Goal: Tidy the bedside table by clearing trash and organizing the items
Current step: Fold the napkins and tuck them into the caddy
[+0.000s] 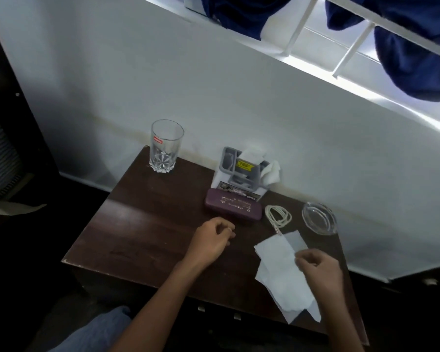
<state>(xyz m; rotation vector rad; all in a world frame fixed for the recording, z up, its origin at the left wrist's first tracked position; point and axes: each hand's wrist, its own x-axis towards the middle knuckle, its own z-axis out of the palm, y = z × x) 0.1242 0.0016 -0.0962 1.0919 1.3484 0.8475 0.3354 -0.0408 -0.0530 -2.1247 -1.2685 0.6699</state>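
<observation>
Across dark wooden bedside table (150, 237) spreads thin, creased white tissue (280, 270).

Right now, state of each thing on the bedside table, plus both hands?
drinking glass, upright, empty.
grey organizer, upright at the wall, crumpled tissues stuffed in.
purple glasses case, closed, lying flat.
white cable, coiled, loose.
glass ashtray, upright, looks empty.
tissue sheets, unfolded, overlapping.
left hand, grip loosely curled, nothing seen in it.
right hand, grip pinching the tissue sheets.
</observation>
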